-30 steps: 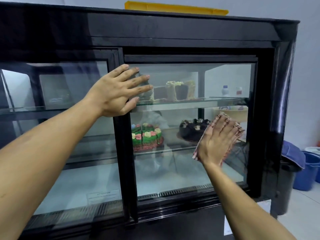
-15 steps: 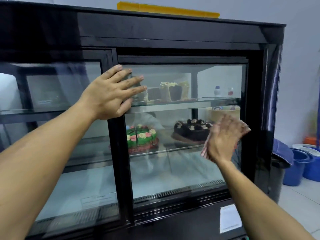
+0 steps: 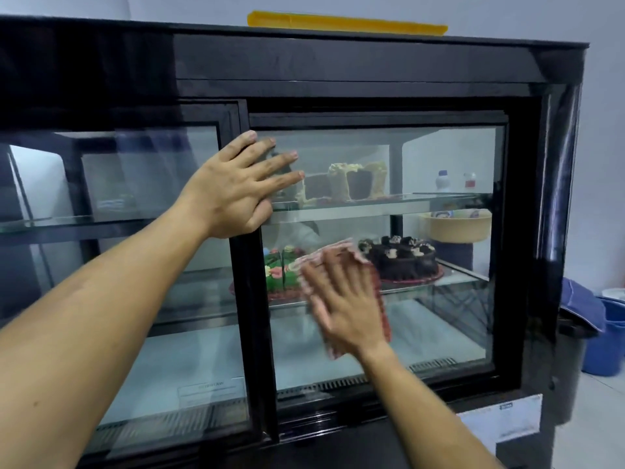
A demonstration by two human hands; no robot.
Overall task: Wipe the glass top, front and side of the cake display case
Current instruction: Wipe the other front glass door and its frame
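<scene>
the cake display case fills the view, a black-framed cabinet whose long axis runs left to right, its glazed front turned toward the person. taking the black middle post between the two sliding panes as the landmark: the left hand lies across the top part of that post, fingers straight and slightly spread, flat on the frame and the glass just right of it, holding nothing. right of the post, lower down, the right hand presses a red-checked cloth flat to the right pane, fingers straight and close together (blurred, so likely mid-stroke). the cloth shows round the hand's upper and right edges, its longer side running roughly top to bottom.

to do this stroke well, i'd keep the palm flat so the whole cloth bears on the glass, sweep in overlapping passes from the post out to the right frame, and work downward so smears are not left above. the bracing left hand probably keeps the sliding pane from shifting, but its fingertips may leave prints there that need a pass afterwards. top and side look still to do.
</scene>
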